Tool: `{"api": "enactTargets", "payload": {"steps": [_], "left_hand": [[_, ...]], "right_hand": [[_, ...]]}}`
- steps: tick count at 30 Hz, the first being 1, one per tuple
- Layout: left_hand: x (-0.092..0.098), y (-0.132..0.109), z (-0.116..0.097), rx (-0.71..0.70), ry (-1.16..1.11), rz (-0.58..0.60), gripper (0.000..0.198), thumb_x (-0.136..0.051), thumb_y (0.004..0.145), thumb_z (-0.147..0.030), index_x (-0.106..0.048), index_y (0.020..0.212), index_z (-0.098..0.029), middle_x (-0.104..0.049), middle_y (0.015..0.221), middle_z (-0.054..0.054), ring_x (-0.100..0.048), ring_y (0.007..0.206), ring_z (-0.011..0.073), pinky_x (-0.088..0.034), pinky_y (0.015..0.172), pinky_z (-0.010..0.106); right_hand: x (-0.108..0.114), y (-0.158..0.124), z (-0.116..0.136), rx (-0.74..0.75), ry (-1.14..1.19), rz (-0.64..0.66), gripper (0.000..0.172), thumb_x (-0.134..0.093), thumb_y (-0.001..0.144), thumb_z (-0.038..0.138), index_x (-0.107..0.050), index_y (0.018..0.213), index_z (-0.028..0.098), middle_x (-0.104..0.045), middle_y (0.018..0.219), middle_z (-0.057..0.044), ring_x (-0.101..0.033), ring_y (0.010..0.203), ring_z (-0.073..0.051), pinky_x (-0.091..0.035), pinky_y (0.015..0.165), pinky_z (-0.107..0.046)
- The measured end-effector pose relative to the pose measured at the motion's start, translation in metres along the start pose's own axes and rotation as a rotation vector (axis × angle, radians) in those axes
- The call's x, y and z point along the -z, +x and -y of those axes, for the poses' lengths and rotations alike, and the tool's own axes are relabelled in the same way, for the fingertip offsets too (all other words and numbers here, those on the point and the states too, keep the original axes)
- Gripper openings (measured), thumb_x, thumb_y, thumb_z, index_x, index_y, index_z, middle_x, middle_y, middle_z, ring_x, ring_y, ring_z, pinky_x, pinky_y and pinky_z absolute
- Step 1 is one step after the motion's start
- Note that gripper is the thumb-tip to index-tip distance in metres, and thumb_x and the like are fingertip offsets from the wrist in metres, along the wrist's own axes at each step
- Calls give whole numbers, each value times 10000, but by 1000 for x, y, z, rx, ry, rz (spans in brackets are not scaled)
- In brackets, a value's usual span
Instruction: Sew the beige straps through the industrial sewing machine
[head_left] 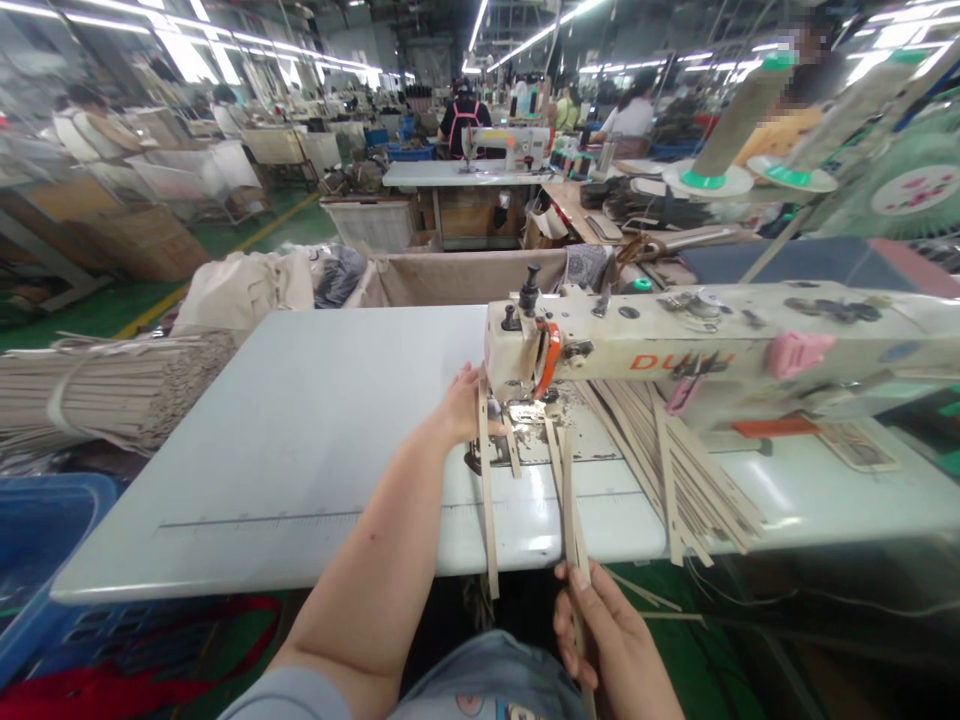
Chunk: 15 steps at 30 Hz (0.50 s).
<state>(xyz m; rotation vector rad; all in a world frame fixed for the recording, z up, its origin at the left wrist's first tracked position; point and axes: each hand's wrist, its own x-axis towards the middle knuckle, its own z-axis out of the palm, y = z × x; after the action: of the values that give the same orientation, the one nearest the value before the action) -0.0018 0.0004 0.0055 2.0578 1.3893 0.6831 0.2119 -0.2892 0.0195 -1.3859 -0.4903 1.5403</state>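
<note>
A white sewing machine (615,340) stands on the pale work table (330,420). My left hand (463,405) is at the left side of the machine head, close to the needle area. A narrow beige strip (487,500) hangs down from beside it, and its fingers are partly hidden behind the strip and the machine. My right hand (604,630) is below the table's front edge, closed on beige strips (568,490) that run up to the needle plate. Under the machine arm, to the right, lies a loose pile of similar strips (675,460).
A large bundle of beige strips (112,390) lies at the left, above a blue plastic basket (52,530). Behind the table is a cloth-lined bin (465,278). Thread cones (742,120) stand at the upper right. Other people work further back.
</note>
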Motion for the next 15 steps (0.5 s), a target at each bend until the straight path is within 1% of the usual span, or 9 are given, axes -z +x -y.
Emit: {"api": "enactTargets", "payload": {"steps": [2, 4, 6, 8, 11, 13, 15], "left_hand": [[1, 0, -2, 6, 5, 4, 1113, -1112, 537, -297, -718, 1574, -217, -656, 1694, 186, -512, 1654, 546, -404, 1415, 716], [1, 0, -2, 9, 11, 2, 1123, -1112, 535, -295, -713, 1582, -224, -653, 1702, 180, -519, 1648, 547, -401, 1415, 715], [2, 0, -3, 5, 15, 11, 1101, -1110, 539, -294, -723, 1567, -227, -642, 1713, 177, -508, 1654, 551, -397, 1413, 725], [2, -1, -4, 0, 15, 17, 1092, -1109, 537, -285, -725, 1557, -220, -644, 1706, 179, -506, 1655, 549, -395, 1413, 724], [2, -1, -4, -3, 10, -6, 1125, -1109, 533, -277, -693, 1577, -215, -676, 1657, 173, -531, 1634, 538, -400, 1409, 716], [2, 1, -2, -12, 16, -25, 1089, -1105, 553, -291, -692, 1556, -199, -691, 1622, 183, -540, 1624, 528, -403, 1404, 715], [1, 3, 1, -23, 34, -38, 1005, -1099, 578, -311, -718, 1498, -179, -692, 1602, 198, -530, 1627, 523, -395, 1406, 718]], "right_hand": [[0, 1, 1, -8, 38, -12, 642, -991, 817, 773, -820, 1018, 187, -748, 673, 2, -559, 467, -96, -281, 445, -198], [0, 1, 1, -5, 49, -19, 620, -997, 823, 750, -836, 1020, 184, -760, 693, -8, -573, 489, -108, -307, 457, -211], [0, 0, 2, -13, 54, -21, 601, -1006, 819, 732, -851, 1016, 186, -777, 718, -19, -605, 520, -124, -345, 472, -220], [0, -1, 1, -28, 57, -18, 599, -1034, 783, 722, -866, 996, 188, -791, 743, -28, -643, 560, -142, -395, 487, -228], [-1, -2, 0, -27, 50, -41, 606, -1062, 741, 718, -880, 980, 191, -787, 744, -20, -675, 589, -155, -465, 505, -238], [-3, -3, 1, -18, 40, -65, 609, -1061, 743, 721, -880, 995, 197, -778, 726, -6, -692, 580, -158, -496, 511, -240], [-5, -5, 2, -22, 31, -79, 628, -1061, 735, 735, -868, 1010, 204, -775, 710, 6, -719, 574, -163, -519, 515, -238]]}}
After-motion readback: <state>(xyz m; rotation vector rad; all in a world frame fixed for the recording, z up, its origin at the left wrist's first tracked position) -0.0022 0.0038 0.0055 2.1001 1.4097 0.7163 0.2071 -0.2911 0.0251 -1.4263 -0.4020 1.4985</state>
